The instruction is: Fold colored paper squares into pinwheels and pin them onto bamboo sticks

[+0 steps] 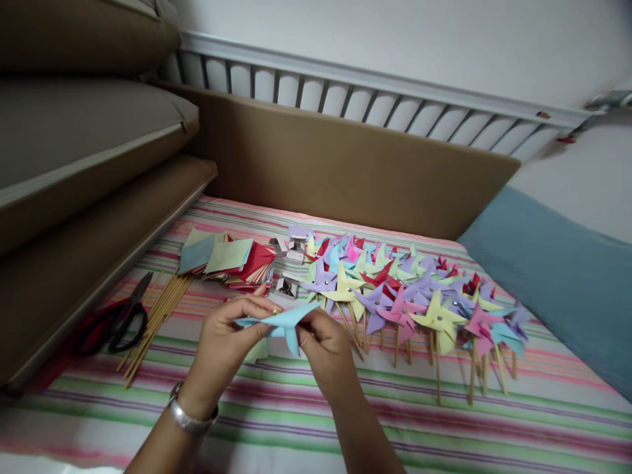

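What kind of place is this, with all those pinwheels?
Probably a room in a home, being used for crafts. There's a radiator along the wall, a striped cloth spread out, and many paper pinwheels on it.

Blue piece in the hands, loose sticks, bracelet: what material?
Blue piece: paper or thin card by its folded sheet; matte. Loose sticks: likely bamboo or wood; plain tan, dull. Bracelet: probably metal; silvery with bright highlights, though plated plastic isn't excluded.

A room in a home, by the look of it
A white radiator (385, 79) runs along a pale wall (444, 39); thick cushions (74, 125) are stacked at the left, and a striped cloth (444, 428) is spread before a brown panel (345, 161).
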